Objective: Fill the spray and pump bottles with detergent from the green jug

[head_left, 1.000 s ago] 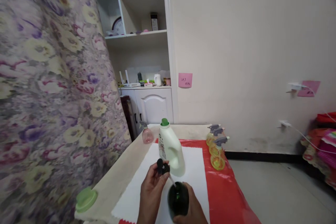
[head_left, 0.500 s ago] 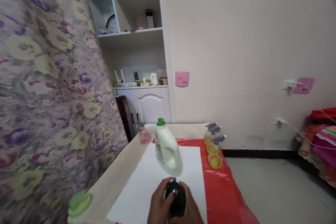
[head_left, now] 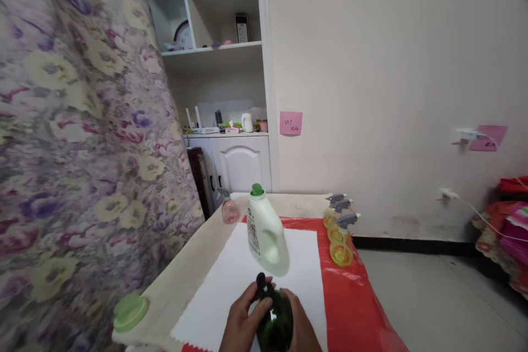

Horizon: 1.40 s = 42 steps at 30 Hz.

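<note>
The left hand (head_left: 241,322) is gripping the black sprayer top (head_left: 261,282) of the dark green bottle (head_left: 275,325); the right hand (head_left: 304,331) is clasping the bottle's body; both are staying over the white sheet (head_left: 218,291), just before the white jug (head_left: 266,234).

Left hand (head_left: 243,323) and right hand (head_left: 304,325) cupped (fingers (head_left: 259,308) curled).

Left hand (head_left: 241,327) & right hand (head_left: 304,329) are cut off by the btm edge. They cover much of the green bottle (head_left: 275,319), so its btm is hidden. Words on the pink note (head_left: 291,122) & on the white jug (head_left: 267,234) are too small to read. Curtain (head_left: 74,148) is blurry. Yellow spray bottles (head_left: 341,250) overlap, can't count them. Bedding (head_left: 513,214) runs off the right edge.
</note>
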### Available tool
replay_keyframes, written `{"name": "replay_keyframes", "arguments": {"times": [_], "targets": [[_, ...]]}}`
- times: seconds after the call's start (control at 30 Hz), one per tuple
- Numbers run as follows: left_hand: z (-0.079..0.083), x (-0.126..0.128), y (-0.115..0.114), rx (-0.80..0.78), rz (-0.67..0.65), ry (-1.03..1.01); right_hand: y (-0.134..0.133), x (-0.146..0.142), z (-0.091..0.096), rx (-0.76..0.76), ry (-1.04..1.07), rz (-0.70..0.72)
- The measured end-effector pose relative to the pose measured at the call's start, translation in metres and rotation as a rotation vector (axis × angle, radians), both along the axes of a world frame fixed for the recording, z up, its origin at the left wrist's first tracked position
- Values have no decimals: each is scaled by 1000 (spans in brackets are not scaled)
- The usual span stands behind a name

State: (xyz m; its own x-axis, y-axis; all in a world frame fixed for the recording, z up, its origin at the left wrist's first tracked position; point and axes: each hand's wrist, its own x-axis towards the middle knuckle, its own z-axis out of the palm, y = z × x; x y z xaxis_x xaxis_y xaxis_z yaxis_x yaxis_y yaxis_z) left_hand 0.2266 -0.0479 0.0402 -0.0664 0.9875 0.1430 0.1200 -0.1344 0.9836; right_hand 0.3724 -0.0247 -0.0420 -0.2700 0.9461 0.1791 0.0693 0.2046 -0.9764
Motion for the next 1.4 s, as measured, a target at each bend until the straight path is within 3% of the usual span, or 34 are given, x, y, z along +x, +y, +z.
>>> {"name": "replay_keyframes", "arguments": {"times": [0.1,0.17,0.3,0.47,0.73,0.97,1.1,1.23,1.4], "targets": [[-2,-6,-1,-22,-124,-57,-1,3,5,13,22,94],[-3,-5,-3,-20,-134,-128,-3,3,6,19,48,113],[-5,5,-6,7,11,-276,-4,1,1,-34,8,76],[-5,12,-3,0,131,-274,-5,3,-5,-17,-64,71],[-4,3,-1,-65,85,-292,-5,3,-2,-7,18,116],[-1,-6,-1,-65,-112,-231,-6,2,8,-11,37,150],[-7,2,-1,-30,-98,-323,-6,3,4,2,104,193],[-14,13,-2,-17,-7,-354,-5,4,-8,49,44,118],[-15,13,-3,-9,31,-225,-9,8,-8,22,-20,21]]}}
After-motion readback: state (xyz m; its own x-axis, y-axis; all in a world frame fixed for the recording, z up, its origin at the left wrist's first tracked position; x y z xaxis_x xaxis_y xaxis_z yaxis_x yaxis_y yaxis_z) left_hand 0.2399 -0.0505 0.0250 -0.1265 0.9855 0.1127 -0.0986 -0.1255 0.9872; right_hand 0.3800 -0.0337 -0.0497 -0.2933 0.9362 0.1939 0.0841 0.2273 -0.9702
